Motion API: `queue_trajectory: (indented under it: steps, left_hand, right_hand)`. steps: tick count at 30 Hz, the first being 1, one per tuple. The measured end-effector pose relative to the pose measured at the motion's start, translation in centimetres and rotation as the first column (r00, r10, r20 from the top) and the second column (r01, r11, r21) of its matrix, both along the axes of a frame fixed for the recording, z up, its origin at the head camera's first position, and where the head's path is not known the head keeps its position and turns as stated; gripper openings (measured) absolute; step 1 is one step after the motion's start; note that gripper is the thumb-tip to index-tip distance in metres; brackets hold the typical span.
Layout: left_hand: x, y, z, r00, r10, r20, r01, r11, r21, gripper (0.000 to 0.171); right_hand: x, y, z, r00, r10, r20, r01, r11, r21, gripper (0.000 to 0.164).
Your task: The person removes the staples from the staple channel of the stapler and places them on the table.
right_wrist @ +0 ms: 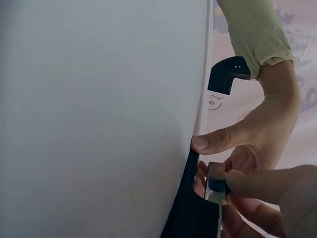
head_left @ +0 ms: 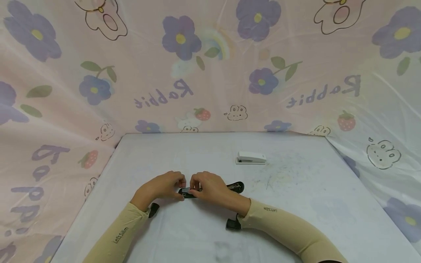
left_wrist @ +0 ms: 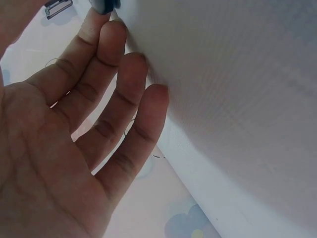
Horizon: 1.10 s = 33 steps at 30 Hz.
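Observation:
A black stapler [head_left: 236, 187] lies on the white table, its rear end showing past my right wrist. My left hand [head_left: 164, 185] holds the stapler's front end, with the thumb at the base and the fingertips near the far side. In the left wrist view the fingers [left_wrist: 131, 79] reach toward a dark piece of it at the top edge. My right hand [head_left: 210, 188] bends over the stapler's middle. Seen from the right wrist, its thumb and fingers pinch the silver metal part [right_wrist: 216, 171] above the black base [right_wrist: 190, 213]. The palm side of the right hand is hidden.
Farther back on the table [head_left: 184, 153], right of centre, stands a white stapler [head_left: 251, 158]. A printed cloth [head_left: 210, 73] hangs behind the table and along its sides. Black wrist cameras [head_left: 233, 224] sit below both sleeve cuffs.

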State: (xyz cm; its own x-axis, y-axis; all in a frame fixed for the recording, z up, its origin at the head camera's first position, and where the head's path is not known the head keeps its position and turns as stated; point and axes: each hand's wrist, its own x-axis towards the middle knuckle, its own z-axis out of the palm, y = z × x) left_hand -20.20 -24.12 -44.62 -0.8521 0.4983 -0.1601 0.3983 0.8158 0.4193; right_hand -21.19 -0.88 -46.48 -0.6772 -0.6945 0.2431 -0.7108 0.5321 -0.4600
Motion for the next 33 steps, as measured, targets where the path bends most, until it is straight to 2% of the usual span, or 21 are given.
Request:
queue_trajectory:
  steps: [6, 13, 24, 33]
  left_hand:
    - [0.0, 0.0, -0.1, 1.000, -0.005, 0.002, 0.005, 1.000, -0.001, 0.037]
    - [-0.1, 0.1, -0.1, 1.000, -0.010, 0.010, 0.010, 1.000, 0.002, 0.037]
    - [-0.1, 0.0, -0.2, 1.000, 0.001, 0.010, 0.000, 1.000, -0.017, 0.038]
    - [-0.1, 0.0, -0.2, 1.000, -0.002, 0.006, 0.003, 1.000, -0.022, 0.038]
  right_hand:
    - [0.0, -0.1, -0.1, 1.000, -0.018, 0.014, 0.018, 1.000, 0.021, 0.021]
    - [0.1, 0.0, 0.0, 1.000, 0.009, -0.021, -0.008, 0.998, 0.056, 0.012]
    - [0.5, 1.2, 0.6, 0.998, 0.064, 0.022, -0.063, 0.997, -0.047, 0.010]
    - [1.6, 2.1, 0.6, 0.994, 0.103, 0.036, -0.101, 0.994, -0.053, 0.013]
